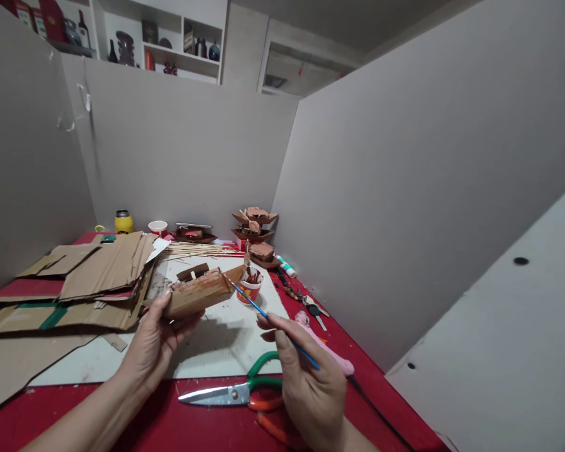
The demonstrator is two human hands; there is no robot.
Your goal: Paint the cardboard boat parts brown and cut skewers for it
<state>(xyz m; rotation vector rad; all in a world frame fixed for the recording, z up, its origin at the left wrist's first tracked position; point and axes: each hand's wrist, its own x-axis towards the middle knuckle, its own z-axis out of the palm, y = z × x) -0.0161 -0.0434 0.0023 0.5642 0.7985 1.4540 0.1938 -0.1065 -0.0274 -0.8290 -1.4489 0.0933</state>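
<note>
My left hand [157,336] is closed around a cardboard model boat [200,295], thumb on its near side and fingers beneath. The boat is tilted, its pointed end up to the right, with reddish-brown paint along the upper edge. Between thumb and fingers, my right hand [306,373] grips a thin blue paintbrush [258,309]. The brush tip meets the boat's upper edge near its pointed end. Just behind that end stands a red and white paper cup [250,290], smeared inside with brown.
Green-handled scissors [230,395] lie below my hands, beside orange-handled ones [266,402]. Cardboard sheets [103,270] pile up at left. Painted model boats [254,232] and thin sticks [202,249] sit at the back. A pink glue gun [329,351] and grey partitions [405,188] are at right.
</note>
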